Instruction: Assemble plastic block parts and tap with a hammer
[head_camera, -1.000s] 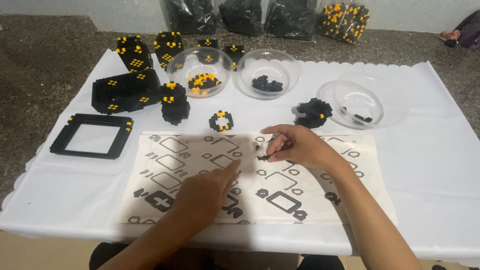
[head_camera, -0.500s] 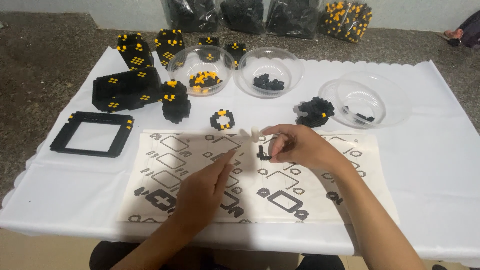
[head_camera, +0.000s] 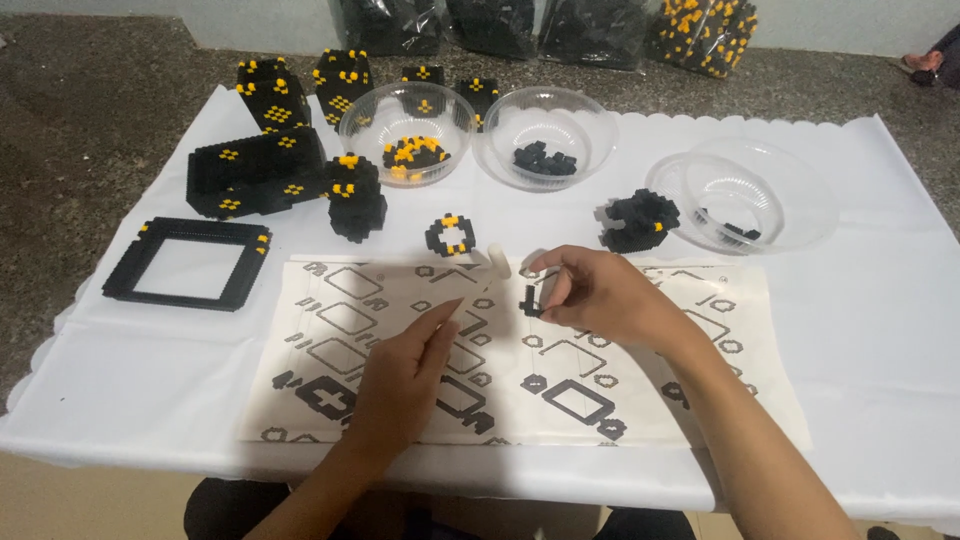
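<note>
My right hand (head_camera: 600, 298) hovers over the printed instruction sheet (head_camera: 400, 400) and pinches a small black brick piece (head_camera: 529, 301) between thumb and fingers. My left hand (head_camera: 405, 375) rests on the sheet with its index finger stretched out, pointing at a diagram near the sheet's middle; it holds nothing. A small black-and-yellow ring piece (head_camera: 450, 235) lies just beyond the sheet, and a black cluster of bricks (head_camera: 637, 220) sits to its right.
Three clear bowls stand at the back: one with yellow and black bricks (head_camera: 405, 125), one with black bricks (head_camera: 548, 130), one nearly bare (head_camera: 745, 195). Built black-and-yellow blocks (head_camera: 255, 172) and a black square frame (head_camera: 185, 262) sit left. Bags of bricks (head_camera: 700, 30) lie beyond the cloth.
My right hand has lifted slightly and turned the small black piece upright in its fingertips. My left hand's pointing finger has slid a little to the right on the sheet.
</note>
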